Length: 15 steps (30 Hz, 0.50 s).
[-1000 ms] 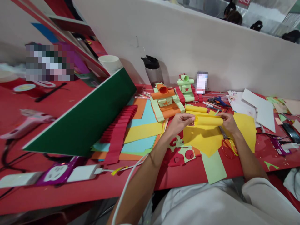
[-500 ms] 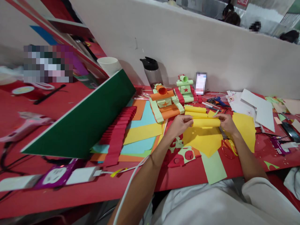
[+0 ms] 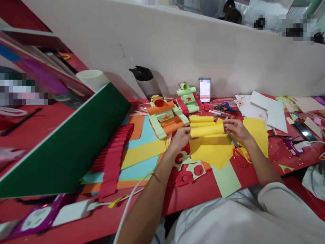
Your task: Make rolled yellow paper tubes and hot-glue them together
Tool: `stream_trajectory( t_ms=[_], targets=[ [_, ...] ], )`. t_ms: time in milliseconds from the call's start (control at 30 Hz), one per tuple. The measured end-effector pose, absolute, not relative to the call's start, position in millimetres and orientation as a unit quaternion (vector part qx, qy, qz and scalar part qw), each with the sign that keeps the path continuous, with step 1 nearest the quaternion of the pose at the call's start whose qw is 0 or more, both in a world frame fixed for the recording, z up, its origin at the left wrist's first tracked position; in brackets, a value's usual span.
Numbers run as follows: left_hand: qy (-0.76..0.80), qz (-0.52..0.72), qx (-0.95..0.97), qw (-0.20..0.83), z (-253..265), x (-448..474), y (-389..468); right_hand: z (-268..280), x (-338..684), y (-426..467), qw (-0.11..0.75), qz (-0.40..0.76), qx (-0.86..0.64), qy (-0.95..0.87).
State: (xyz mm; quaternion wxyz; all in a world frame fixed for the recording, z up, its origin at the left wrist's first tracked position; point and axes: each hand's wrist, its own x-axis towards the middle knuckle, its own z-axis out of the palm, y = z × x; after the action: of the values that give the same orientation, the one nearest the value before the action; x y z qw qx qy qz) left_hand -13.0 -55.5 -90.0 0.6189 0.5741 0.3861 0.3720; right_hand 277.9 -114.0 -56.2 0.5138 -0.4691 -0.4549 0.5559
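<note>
A rolled tube of yellow paper [image 3: 207, 131] spans my two hands above the table, its right end slightly raised. My left hand [image 3: 180, 138] grips the left end between thumb and fingers. At the other end, the fingers of my right hand [image 3: 236, 129] pinch the roll's edge. Two more yellow rolls [image 3: 201, 119] lie just behind it. Below spreads a yellow paper sheet [image 3: 212, 150]. Scissors with red and yellow handles [image 3: 240, 154] rest under my right wrist. Paper tank models, one orange and green [image 3: 165, 117] and one green and red [image 3: 188, 99], stand behind.
A green board [image 3: 68, 145] leans at the left beside pleated red paper [image 3: 111, 156] and coloured sheets. A dark-lidded bottle [image 3: 146, 81] and a lit phone [image 3: 204, 89] stand against the white partition [image 3: 165, 40]. A white cable [image 3: 132, 193] runs by my left forearm.
My view has swung to the right, so the table's things sit further left. The yellow roll has tilted, right end up, and my right hand has shifted its hold at that end.
</note>
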Motion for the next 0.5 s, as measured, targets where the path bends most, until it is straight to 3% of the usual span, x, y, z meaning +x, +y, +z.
stream_trajectory(
  t_ms=[500],
  targets=[
    [0.424, 0.354, 0.626, 0.550, -82, -10, -64, -71, 282, -109, 0.427, 0.463, -0.547, -0.552]
  ],
)
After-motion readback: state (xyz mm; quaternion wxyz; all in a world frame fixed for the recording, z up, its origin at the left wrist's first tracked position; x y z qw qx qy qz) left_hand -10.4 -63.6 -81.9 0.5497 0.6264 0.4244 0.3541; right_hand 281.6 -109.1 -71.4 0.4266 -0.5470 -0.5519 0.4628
